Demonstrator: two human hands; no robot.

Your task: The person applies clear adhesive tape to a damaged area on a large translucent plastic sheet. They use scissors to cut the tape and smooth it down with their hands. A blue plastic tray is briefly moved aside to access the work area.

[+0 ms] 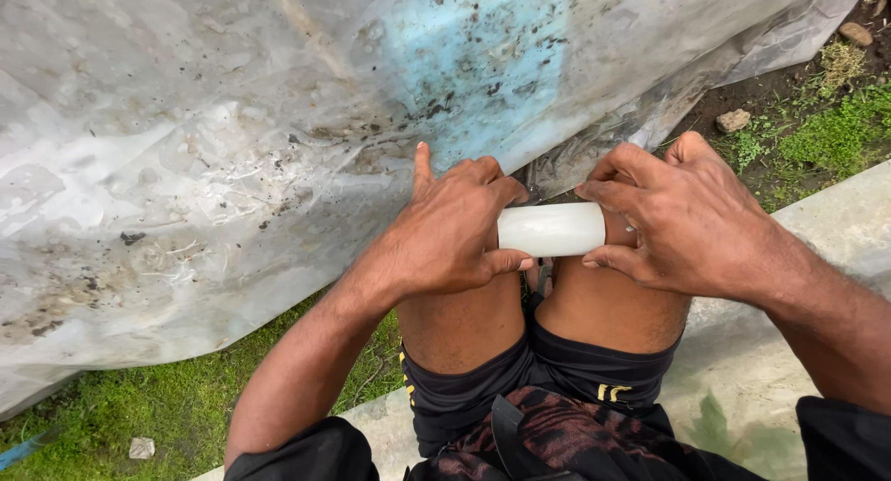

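No package, label or sign shows in the head view. The largest item is a wide sheet of cloudy, translucent plastic film (232, 147), which fills the far and left part of the scene. It is wrinkled, spotted with dark soil, and shows a pale blue patch toward the far centre. Its near edge hangs over a strip of green grass (139, 407) at the near left.

The short white plastic cylinder (551, 228) lies horizontally at the centre of the scene, just above the person's bare knees. Its surface is smooth, matt and unmarked, and its visible middle section is straight with an even width. Both ends are covered by the hands, so the end faces cannot be seen.

The left hand (450, 230) is closed around the left end of the cylinder. The thumb runs under the near side and the fingers curl over the far side. One finger points straight up, toward the film.

The right hand (682, 216) is closed around the right end. The fingertips (594, 191) press on the far side and the thumb lies on the near side.

The person sits on a grey concrete ledge (835, 230) that runs from the near centre to the right. Black shorts with yellow marks (557, 370) cover the thighs. At the far right, bare dark soil with small stones (733, 121) borders a patch of low green plants.
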